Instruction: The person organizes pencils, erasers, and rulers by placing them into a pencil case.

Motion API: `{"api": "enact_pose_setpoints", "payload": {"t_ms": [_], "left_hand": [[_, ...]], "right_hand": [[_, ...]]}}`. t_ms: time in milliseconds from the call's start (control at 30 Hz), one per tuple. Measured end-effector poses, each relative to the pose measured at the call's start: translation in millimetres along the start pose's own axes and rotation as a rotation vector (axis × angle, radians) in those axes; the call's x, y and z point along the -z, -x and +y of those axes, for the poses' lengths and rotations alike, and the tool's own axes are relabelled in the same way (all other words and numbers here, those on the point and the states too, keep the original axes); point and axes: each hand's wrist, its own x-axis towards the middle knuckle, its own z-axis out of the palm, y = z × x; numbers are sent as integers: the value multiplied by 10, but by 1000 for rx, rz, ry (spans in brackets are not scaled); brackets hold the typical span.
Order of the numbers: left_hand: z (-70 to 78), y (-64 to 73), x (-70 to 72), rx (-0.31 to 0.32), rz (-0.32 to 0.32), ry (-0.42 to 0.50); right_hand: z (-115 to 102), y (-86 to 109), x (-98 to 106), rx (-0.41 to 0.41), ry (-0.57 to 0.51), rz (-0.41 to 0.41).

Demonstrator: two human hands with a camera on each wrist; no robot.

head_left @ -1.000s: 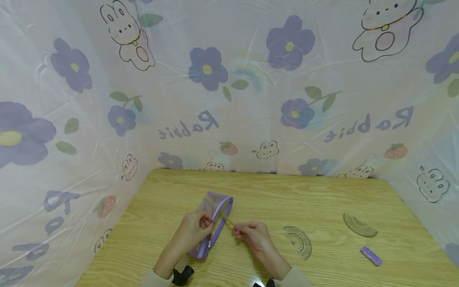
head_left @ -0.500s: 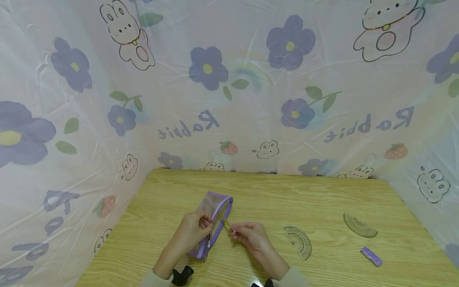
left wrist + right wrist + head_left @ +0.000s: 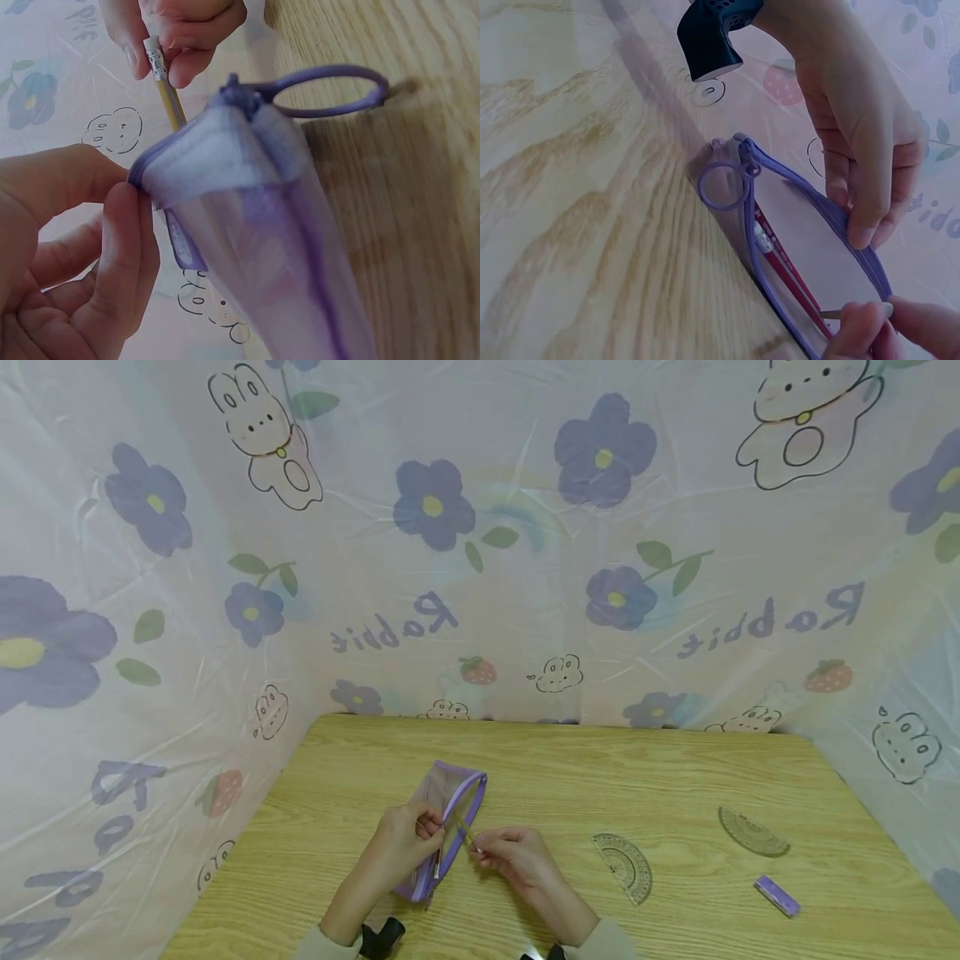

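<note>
A purple-edged see-through pencil case (image 3: 433, 788) lies on the table with its zip undone. My left hand (image 3: 403, 837) pinches one edge of its mouth between thumb and fingers. In my right hand (image 3: 519, 862), fingertips and thumb pinch a yellow pencil (image 3: 172, 101) near its white eraser end. The pencil's other end is inside the case's mouth, partly hidden by the fabric. A dark red pencil (image 3: 791, 280) shows inside the case in the right wrist view. A purple ring pull (image 3: 721, 206) hangs at the zip's end.
Right of my hands lie a clear protractor (image 3: 624, 867), a second protractor (image 3: 752, 832) and a small purple pencil-lead box or eraser-like block (image 3: 777, 895). A printed curtain (image 3: 517, 577) encloses the wooden table (image 3: 600, 768) at the back and sides.
My right hand has moved left toward the case, and the yellow pencil has slid further into its mouth. The left hand keeps its hold on the edge.
</note>
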Motion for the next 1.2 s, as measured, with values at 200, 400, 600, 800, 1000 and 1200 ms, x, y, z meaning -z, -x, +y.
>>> {"api": "enact_pose_setpoints", "payload": {"t_ms": [200, 400, 600, 800, 1000, 1200], "left_hand": [[27, -2, 4, 6, 7, 7], [33, -3, 5, 9, 10, 7], [29, -15, 5, 2, 11, 10], [13, -20, 3, -3, 12, 3], [-8, -11, 12, -10, 6, 3], [-11, -2, 26, -1, -5, 12]], "right_hand": [[32, -9, -45, -8, 23, -16], [50, -18, -91, -13, 10, -24], [63, -24, -120, -16, 4, -36], [87, -45, -158, -19, 18, -34], [96, -43, -196, -10, 44, -38], [107, -36, -226, -5, 37, -62]]}}
